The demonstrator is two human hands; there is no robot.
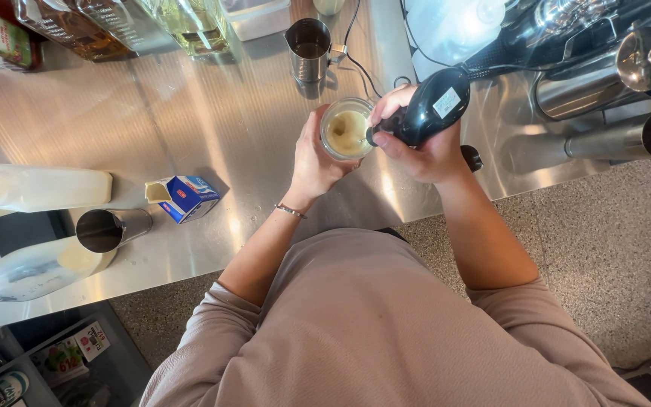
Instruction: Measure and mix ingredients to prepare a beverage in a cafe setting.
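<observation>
A clear glass (pixel 345 131) of pale creamy liquid stands on the steel counter (pixel 212 113), near its front edge. My left hand (pixel 313 160) wraps around the glass from the left side. My right hand (pixel 420 148) grips a black hand-held frother (pixel 429 111) with a white label. The frother's thin wand dips into the liquid from the right. A thin bracelet circles my left wrist.
On the counter stand a small steel jug (pixel 308 48) behind the glass, an open blue-and-white carton (pixel 184 197), a steel cup (pixel 111 229) and two pale squeeze bottles (pixel 39 188) at left. Glass bottles (pixel 99 26) line the back; steel canisters (pixel 612 75) lie at right.
</observation>
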